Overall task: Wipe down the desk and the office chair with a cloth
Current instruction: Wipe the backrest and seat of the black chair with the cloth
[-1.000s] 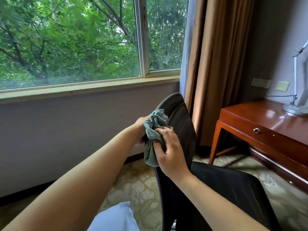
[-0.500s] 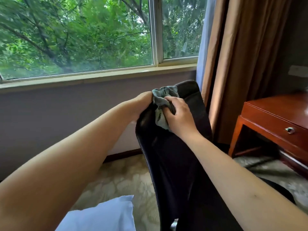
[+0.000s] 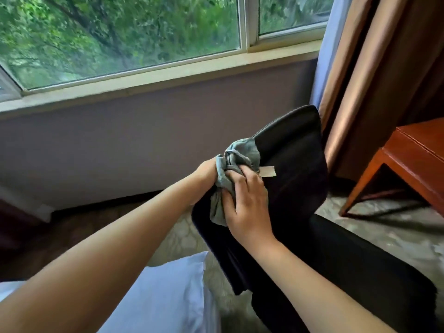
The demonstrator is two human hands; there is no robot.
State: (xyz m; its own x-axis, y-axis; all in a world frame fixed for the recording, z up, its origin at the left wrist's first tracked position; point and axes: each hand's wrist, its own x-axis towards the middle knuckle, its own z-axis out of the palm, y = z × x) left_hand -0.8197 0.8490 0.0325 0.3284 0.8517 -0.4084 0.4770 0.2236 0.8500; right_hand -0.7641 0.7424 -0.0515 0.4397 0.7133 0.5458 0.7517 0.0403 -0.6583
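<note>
Now the bunched cloth (image 3: 230, 169) sits lower on the chair (image 3: 290, 169) back than half a second ago, down from the top edge toward the left rim. The right hand (image 3: 247, 200) clutches it against the black backrest; the left hand (image 3: 205, 170), at nine o'clock of the cloth, grips it too. Wiping is moving down the backrest; the seat at five o'clock and the tabletop (image 3: 422, 150) at three o'clock probably remain.

Left hand (image 3: 204, 170): mostly hidden behind the cloth (image 3: 236, 156), so its fingers can't be seen.
Counter (image 3: 418, 159): cut off by the right edge.
Chair (image 3: 295, 169): seat runs off the bottom.
</note>
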